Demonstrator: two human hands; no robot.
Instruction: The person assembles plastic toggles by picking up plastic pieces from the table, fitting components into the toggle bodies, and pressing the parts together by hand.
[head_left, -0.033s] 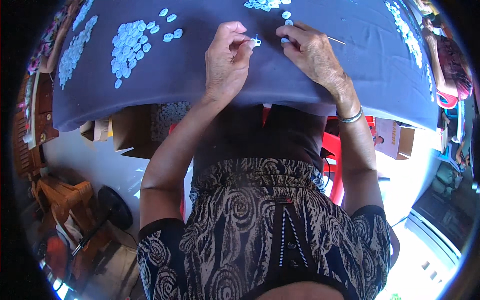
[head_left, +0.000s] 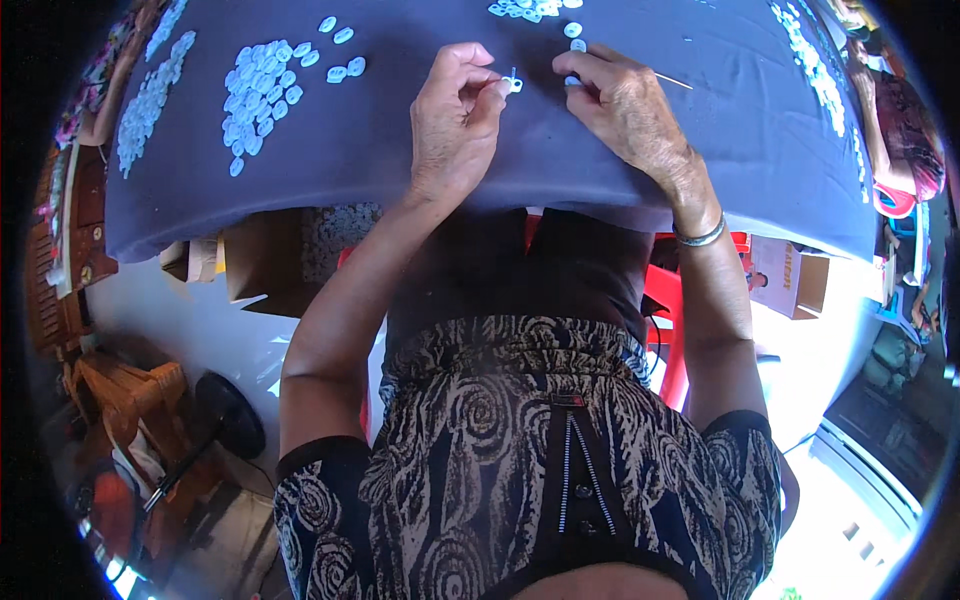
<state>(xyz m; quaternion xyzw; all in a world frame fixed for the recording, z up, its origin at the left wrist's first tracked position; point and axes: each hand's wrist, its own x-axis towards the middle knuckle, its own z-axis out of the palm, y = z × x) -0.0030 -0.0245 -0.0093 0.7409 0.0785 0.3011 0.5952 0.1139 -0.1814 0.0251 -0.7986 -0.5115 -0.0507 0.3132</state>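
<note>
Pinched between the thumb and fingers of my left hand (head_left: 460,125) is a small white plastic piece (head_left: 514,85) with a hole and a thin upright pin. To its right, my right hand (head_left: 630,110) has its thumb and forefinger closed about another small pale plastic piece (head_left: 572,80), mostly hidden by the fingers. A thin tan stick (head_left: 674,81) pokes out past the back of that hand; whether it is held or lies on the cloth, I cannot tell. Two similar oval pieces (head_left: 573,30) lie just beyond my right fingertips.
A dark blue-grey cloth (head_left: 340,150) covers the table. Oval pale pieces lie in a pile (head_left: 258,95) to the left, with more at the far edge (head_left: 525,9), far left (head_left: 155,105) and right (head_left: 815,70). Below stands a cardboard box (head_left: 262,262). Other people's arms show at both sides.
My right fingertips and the piece at them have shifted very slightly to the right. My left hand stays in place.
</note>
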